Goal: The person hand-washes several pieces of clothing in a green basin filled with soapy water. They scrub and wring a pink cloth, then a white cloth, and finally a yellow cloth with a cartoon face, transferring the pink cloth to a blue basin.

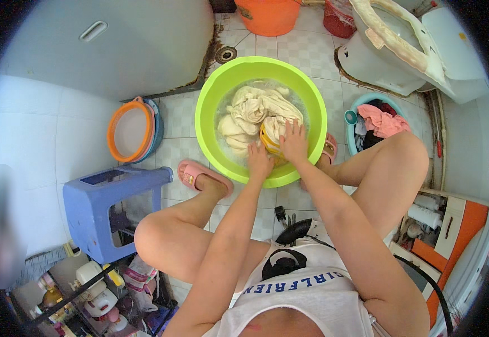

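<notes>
A wide lime-green basin (208, 126) stands on the floor between my feet, with cloudy, sudsy water in it. Wet cream-coloured cloth (250, 106) lies bunched in the water; a garment, by its folds, though its kind is unclear. A yellow patch with a dark edge (268, 140) shows on the cloth between my hands. My right hand (294, 143) rests on the cloth at the right, fingers spread and stretched out. Nearer the basin's front rim, my left hand (260, 161) touches the cloth with fingers extended. Neither hand visibly grips anything.
A light-blue tub (352, 133) of clothes stands right of the basin, near a toilet (384, 62). At left are a blue plastic stool (95, 216) and stacked basins (112, 137). An orange bucket (268, 17) and floor drain (226, 54) lie beyond.
</notes>
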The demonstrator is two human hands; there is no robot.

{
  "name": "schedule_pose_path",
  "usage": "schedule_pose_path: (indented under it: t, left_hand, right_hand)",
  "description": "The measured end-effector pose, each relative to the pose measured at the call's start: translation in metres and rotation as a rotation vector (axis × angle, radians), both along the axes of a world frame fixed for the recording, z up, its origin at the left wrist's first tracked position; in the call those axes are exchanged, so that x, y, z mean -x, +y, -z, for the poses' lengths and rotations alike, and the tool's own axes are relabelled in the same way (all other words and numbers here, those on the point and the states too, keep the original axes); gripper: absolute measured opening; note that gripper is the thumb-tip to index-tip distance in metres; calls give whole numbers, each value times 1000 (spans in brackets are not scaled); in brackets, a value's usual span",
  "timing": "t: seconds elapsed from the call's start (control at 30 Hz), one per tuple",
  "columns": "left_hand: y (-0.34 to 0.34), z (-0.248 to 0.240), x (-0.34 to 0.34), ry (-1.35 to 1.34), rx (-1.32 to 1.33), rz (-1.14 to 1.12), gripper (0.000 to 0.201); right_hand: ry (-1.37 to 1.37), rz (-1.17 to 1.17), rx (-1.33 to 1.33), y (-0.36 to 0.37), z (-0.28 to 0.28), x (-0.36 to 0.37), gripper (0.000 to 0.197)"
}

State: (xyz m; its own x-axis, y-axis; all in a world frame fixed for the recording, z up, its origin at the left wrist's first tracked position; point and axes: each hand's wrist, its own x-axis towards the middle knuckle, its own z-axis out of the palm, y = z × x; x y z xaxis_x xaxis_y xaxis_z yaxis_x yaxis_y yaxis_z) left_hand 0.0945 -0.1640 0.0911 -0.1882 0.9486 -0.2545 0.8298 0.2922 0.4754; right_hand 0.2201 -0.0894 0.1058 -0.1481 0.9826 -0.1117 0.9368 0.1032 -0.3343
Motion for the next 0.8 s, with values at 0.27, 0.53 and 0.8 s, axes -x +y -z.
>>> schedule_pose_path:
  t: [0.27,0.53,0.8]
  left_hand:
    - [-23,-25,9,23,-10,119,35]
    - [-36,-48,12,189,155,290,40]
    - [-54,-31,23,293,32,431,47]
  right_hand:
    - [-181,-83,146,-34,-16,4,91]
    - [-308,-47,259,-51,-22,6,93]
    - [-232,-159,68,-89,-47,6,44]
